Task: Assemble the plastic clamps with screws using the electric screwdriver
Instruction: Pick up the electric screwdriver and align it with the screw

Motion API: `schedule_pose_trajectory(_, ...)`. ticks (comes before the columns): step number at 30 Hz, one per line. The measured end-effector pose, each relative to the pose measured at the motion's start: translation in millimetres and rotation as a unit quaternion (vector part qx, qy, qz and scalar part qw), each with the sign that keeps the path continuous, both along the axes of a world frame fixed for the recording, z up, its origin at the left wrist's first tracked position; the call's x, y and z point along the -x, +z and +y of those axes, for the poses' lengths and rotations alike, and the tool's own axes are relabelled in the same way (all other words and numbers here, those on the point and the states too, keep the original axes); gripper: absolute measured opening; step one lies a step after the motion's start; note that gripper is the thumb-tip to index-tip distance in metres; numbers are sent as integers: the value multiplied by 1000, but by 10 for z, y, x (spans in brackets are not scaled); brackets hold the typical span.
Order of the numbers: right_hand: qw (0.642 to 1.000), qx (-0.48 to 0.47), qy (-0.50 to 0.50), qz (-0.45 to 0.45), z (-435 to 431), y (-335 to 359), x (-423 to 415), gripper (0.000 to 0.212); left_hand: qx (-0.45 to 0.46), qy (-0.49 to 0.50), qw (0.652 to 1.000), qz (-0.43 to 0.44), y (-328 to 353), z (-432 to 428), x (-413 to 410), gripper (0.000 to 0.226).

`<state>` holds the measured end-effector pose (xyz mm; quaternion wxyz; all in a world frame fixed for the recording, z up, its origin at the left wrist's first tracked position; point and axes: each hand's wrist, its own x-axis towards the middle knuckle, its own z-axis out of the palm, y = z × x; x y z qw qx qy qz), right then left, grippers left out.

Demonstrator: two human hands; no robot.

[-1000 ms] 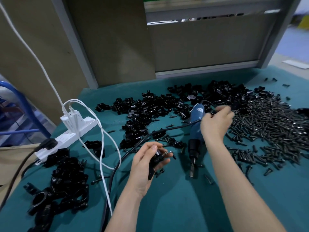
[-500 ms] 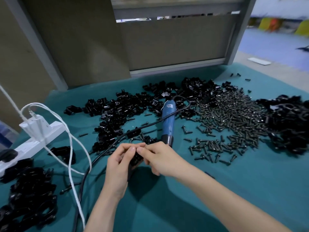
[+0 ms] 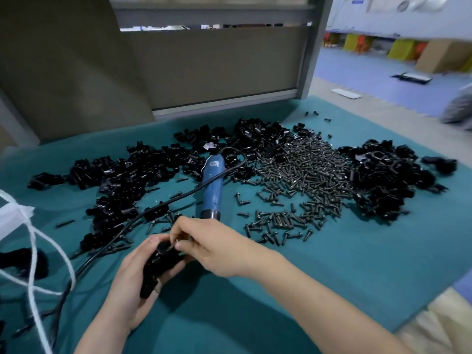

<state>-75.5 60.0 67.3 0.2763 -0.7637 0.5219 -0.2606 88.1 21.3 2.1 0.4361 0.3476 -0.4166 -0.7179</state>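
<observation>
My left hand (image 3: 132, 284) grips a black plastic clamp (image 3: 158, 267) just above the teal mat (image 3: 332, 272). My right hand (image 3: 214, 249) pinches a small screw (image 3: 171, 247) at the top of that clamp. The blue electric screwdriver (image 3: 212, 186) lies on the mat just beyond both hands, tip toward me, untouched. A wide heap of loose dark screws (image 3: 301, 185) spreads to the right of it. Piles of black clamp parts lie at the back left (image 3: 127, 180) and far right (image 3: 383, 180).
The screwdriver's black cable (image 3: 107, 246) runs left across the mat past my left hand. White cables (image 3: 33, 251) loop at the left edge. A grey partition (image 3: 204, 67) stands behind the mat. The mat's right edge drops to the floor (image 3: 383, 80).
My right hand left the screw heap and came to the clamp in my left hand, now pinching a screw at its top. The view has swung to the right.
</observation>
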Motion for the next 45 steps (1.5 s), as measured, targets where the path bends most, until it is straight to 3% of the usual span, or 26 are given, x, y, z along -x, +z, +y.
schedule_pose_trajectory(8,973,202,28,108,94,-103,101,12,-98,-89,990,-38,-9,12,11,43)
schedule_pose_trajectory(14,915,385,42,114,99,-284,144,13,-173,-165,969,-62,83,49,-25,53)
schedule_pose_trajectory(16,930,350,42,103,114,-317,106,13,-173,-171,968,-58,87,60,-39,53)
schedule_pose_trajectory(20,990,130,20,52,103,-135,69,23,-122,-124,984,-31,75,96,5,39)
schedule_pose_trajectory(24,993,92,23,75,20,85,97,17,22,-70,996,-40,43,88,63,29)
schedule_pose_trajectory(28,988,35,53,144,-111,209,108,13,83,-69,993,-57,61,93,46,19)
schedule_pose_trajectory(32,971,41,106,209,-130,161,29,11,83,-71,992,-69,48,66,-5,20)
schedule_pose_trajectory(37,931,189,155,272,-32,58,35,13,30,-117,990,-68,57,38,-63,26)
schedule_pose_trajectory(40,917,252,170,257,23,9,67,19,-15,-151,986,-67,71,39,-76,26)
schedule_pose_trajectory(43,943,184,155,231,28,11,91,10,0,-171,983,-66,67,32,-88,33)
schedule_pose_trajectory(45,961,129,106,220,-4,5,141,19,36,-166,981,-91,93,53,-64,30)
